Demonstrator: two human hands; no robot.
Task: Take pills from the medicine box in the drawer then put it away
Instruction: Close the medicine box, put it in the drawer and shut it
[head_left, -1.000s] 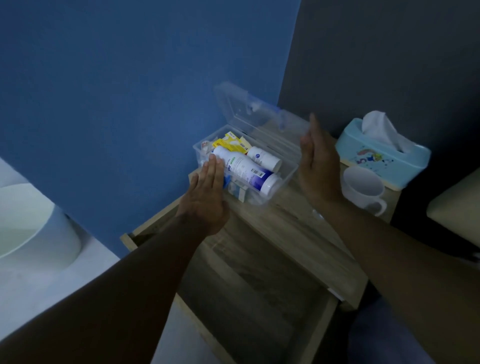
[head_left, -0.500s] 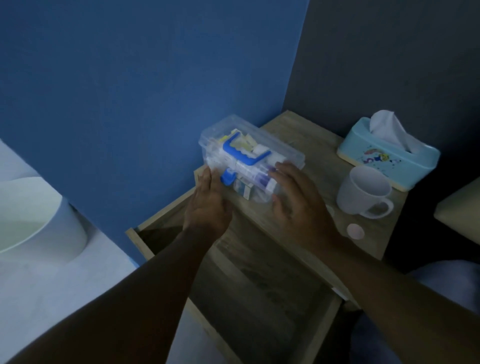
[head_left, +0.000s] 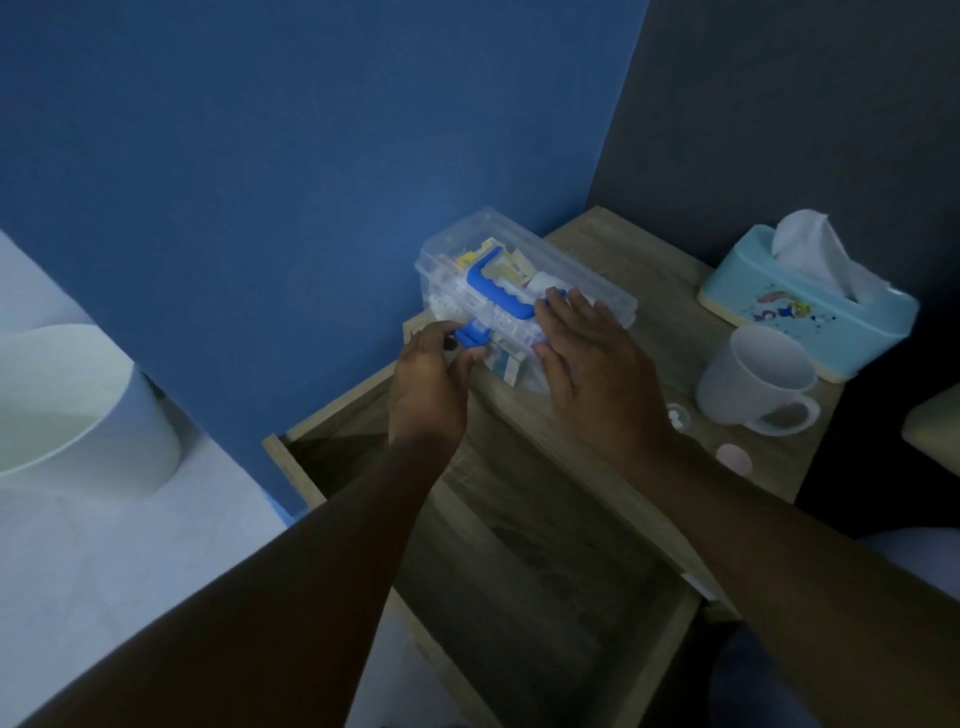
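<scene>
The clear plastic medicine box (head_left: 587, 275) stands on the wooden bedside cabinet's top (head_left: 660, 322), lid down, with a blue handle (head_left: 498, 291) on the lid. My left hand (head_left: 431, 384) pinches the blue front latch (head_left: 470, 335) of the box. My right hand (head_left: 592, 358) rests flat on the lid's near right part, fingers spread. Below my arms the cabinet's drawer (head_left: 550, 577) stands pulled out, its inside dark and bare. A small clear cup with white pills (head_left: 678, 415) and a pink cap (head_left: 732, 457) lie on the top near the mug.
A white mug (head_left: 753, 384) stands right of the box. Behind it is a light blue tissue box (head_left: 800, 306). A white bin (head_left: 78, 410) stands on the floor at left. Blue wall is close behind the box, dark wall at right.
The lid, open a second ago, is now down. My right hand came down from the lid's edge onto the lid. My left hand moved from the box's front onto the blue latch.
</scene>
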